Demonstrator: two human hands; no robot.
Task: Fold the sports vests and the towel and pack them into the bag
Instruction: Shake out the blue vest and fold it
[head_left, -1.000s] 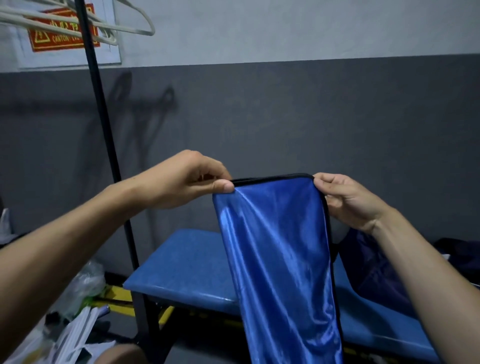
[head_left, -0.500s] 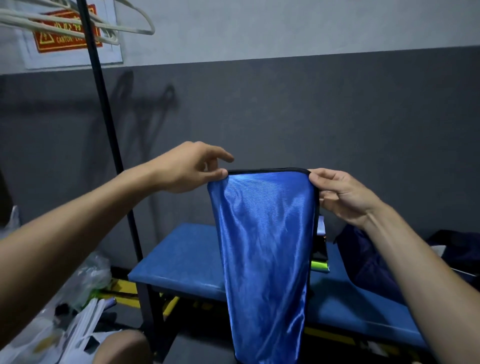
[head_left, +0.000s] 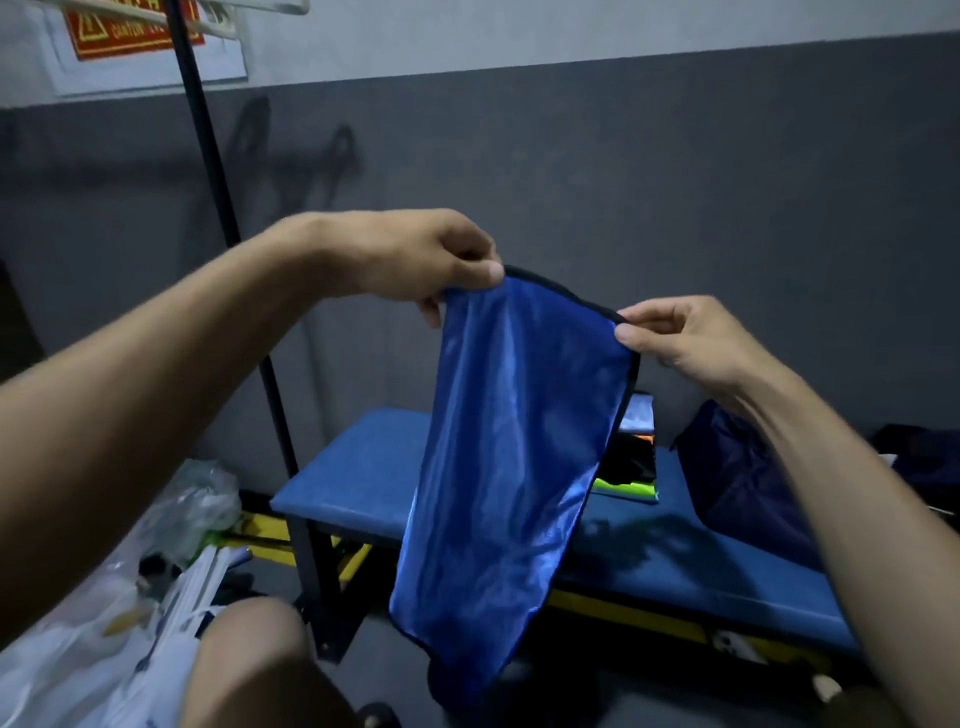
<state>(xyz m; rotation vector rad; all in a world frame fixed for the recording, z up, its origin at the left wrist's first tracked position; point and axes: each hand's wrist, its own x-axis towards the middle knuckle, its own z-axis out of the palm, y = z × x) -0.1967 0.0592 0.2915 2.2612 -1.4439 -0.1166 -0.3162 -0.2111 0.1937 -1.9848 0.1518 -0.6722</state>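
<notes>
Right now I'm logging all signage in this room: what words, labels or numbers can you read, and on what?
Red warning sign on the wall, behind the hangers: one line starts "CANTON", the rest is covered and blurred; the larger line above is cut off.
Blue vest, folded clothes, bench: no text visible.
</notes>
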